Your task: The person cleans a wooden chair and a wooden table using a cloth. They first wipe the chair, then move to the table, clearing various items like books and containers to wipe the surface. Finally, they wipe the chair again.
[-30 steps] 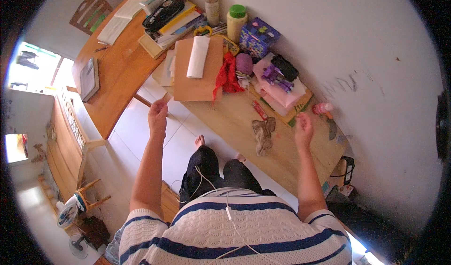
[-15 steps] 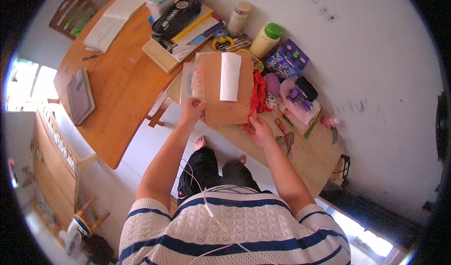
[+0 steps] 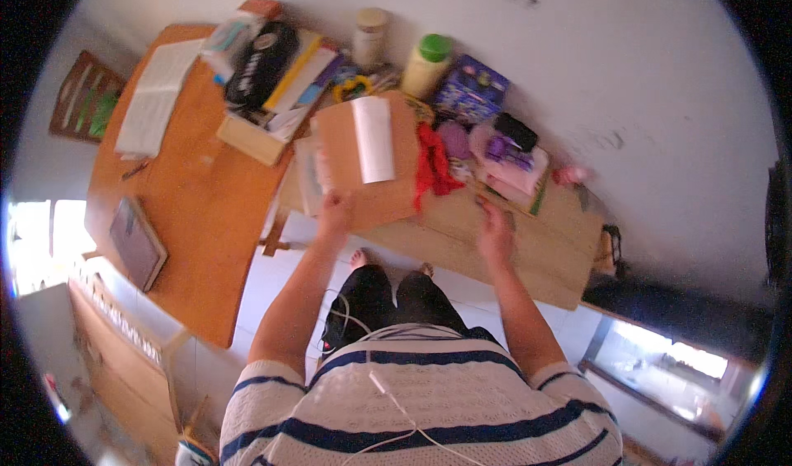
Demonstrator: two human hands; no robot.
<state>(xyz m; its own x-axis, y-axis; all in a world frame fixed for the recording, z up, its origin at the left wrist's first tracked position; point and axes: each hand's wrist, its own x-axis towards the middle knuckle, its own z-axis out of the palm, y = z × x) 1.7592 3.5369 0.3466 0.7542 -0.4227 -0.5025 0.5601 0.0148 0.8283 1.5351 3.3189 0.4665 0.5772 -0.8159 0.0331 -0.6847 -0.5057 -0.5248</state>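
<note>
My left hand (image 3: 336,213) is closed on the lower left edge of a brown cardboard sheet (image 3: 334,148). On the cardboard lies a folded strip of white paper (image 3: 374,140). A crumpled red cloth (image 3: 431,165) touches its right side. My right hand (image 3: 496,231) is apart from the cardboard, low over the light wooden table (image 3: 544,255). Its fingers are curled around something with a small dark tip, too blurred to name. Beyond that hand stands a pile with a pink item (image 3: 528,175), a purple item and a black item.
A green-capped bottle (image 3: 426,63), a pale jar (image 3: 370,41) and a blue patterned box (image 3: 472,89) line the wall. On the orange wooden table (image 3: 198,218) are a black case (image 3: 262,66), an open notebook (image 3: 157,94) and a closed book (image 3: 139,243).
My right hand has left the cardboard and red cloth and moved right to the small things on the table. The left hand keeps hold of the cardboard. The whole view has shifted.
</note>
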